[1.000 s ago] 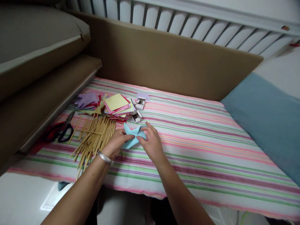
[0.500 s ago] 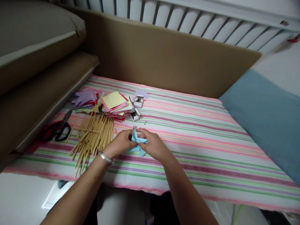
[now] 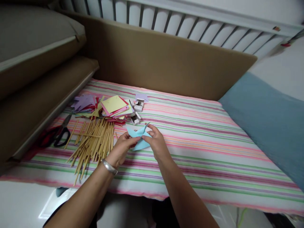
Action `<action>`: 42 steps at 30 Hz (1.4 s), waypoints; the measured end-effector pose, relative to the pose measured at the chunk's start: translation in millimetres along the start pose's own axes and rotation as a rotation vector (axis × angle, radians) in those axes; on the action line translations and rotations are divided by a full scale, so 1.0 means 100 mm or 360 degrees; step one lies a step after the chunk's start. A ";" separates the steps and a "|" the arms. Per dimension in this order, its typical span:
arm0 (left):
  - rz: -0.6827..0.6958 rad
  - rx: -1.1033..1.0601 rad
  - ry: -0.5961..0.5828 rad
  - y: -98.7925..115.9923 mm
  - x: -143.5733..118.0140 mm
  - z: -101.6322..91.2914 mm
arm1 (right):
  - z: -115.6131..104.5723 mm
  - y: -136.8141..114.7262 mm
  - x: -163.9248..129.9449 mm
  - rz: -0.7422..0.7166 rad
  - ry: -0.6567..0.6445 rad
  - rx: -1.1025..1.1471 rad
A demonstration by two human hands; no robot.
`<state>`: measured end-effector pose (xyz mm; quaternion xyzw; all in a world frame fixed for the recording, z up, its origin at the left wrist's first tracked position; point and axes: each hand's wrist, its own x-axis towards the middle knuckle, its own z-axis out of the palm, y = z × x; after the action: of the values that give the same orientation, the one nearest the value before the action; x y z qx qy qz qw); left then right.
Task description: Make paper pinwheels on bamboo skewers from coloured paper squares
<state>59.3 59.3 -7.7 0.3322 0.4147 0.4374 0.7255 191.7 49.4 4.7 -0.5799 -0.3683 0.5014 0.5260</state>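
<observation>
Both hands hold a light blue paper pinwheel (image 3: 140,144), its points partly folded and curling up. My left hand (image 3: 123,145), a silver bangle on its wrist, pinches the paper's left side, thumb near the middle. From the right, my right hand (image 3: 156,141) grips it with the thumb close to the other thumb. Just left of my left hand lies a heap of thin wooden sticks (image 3: 97,141). Behind the hands are two small open white boxes, the nearer box (image 3: 136,118) and the farther box (image 3: 139,105). Some fingertips are hidden behind the paper.
A stack of coloured paper squares (image 3: 114,105) and purple cut paper (image 3: 83,103) lie at the back left. Black-handled scissors (image 3: 62,133) rest beside the sticks. Everything is on a striped cloth (image 3: 213,152), with a brown board (image 3: 166,60) behind and cushions (image 3: 42,47) at left.
The blue paper has partly opened out from its star-like pinwheel shape, with larger flat areas showing. Both hands have shifted their grip slightly and the camera view has moved a little.
</observation>
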 end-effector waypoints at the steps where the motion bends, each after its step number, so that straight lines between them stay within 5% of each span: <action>1: -0.0007 -0.0049 0.0007 -0.03 0.01 0.01 | 0.02 0.01 -0.01 -0.0006 0.0012 0.0038; 11: 0.0043 -0.0114 0.0189 -0.01 0.08 -0.05 | 0.12 0.08 -0.04 -0.0057 -0.0034 -0.0028; 18: 0.0072 -0.0104 0.0342 0.28 0.11 -0.27 | 0.07 0.09 -0.17 -0.1223 -0.0152 -0.1162; 21: 0.0063 -0.0114 0.0308 0.31 0.12 -0.31 | 0.10 0.13 -0.19 -0.1420 -0.0196 -0.1407; 33: 0.0227 0.0204 0.0504 0.22 0.17 -0.34 | 0.11 0.14 -0.16 -0.1385 -0.0080 -0.1443; 42: 0.0096 0.0349 0.0209 0.20 0.09 -0.20 | 0.08 0.12 -0.13 -0.1243 -0.0014 -0.1349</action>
<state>37.2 77.7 -2.4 0.3925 0.4966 0.4319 0.6425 179.4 36.7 -3.6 -0.5588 -0.7261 0.0810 0.3923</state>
